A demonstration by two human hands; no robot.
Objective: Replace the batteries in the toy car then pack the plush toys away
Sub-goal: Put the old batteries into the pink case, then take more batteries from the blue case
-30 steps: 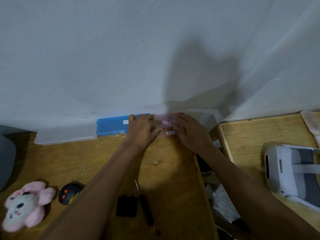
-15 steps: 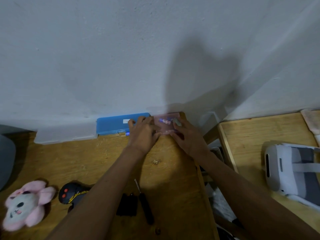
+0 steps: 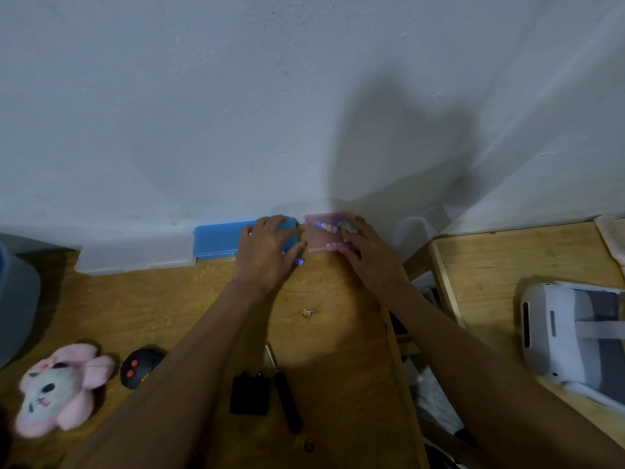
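Observation:
A small pink see-through box (image 3: 319,236) with purple batteries (image 3: 325,226) inside stands at the table's far edge by the wall. My right hand (image 3: 367,257) grips its right side, fingers over the top and thumb along the front. Just left of it, my left hand (image 3: 267,252) pinches a purple battery (image 3: 299,262) whose tip shows under the thumb. The black toy car (image 3: 138,367) lies at the near left, partly behind my left forearm. Beside it lies a pink and white plush toy (image 3: 57,390). A black battery cover (image 3: 250,394) and a screwdriver (image 3: 287,394) lie between my forearms.
A blue case (image 3: 220,238) and a clear case (image 3: 135,258) lie along the wall on the wooden table (image 3: 152,306). A grey container (image 3: 15,299) stands at the left edge. A white headset (image 3: 575,336) rests on a second table to the right, past a gap.
My left hand has drawn away from the pink box to the left, with a battery showing under its thumb. The box's contents are now uncovered. My right hand stays on the box.

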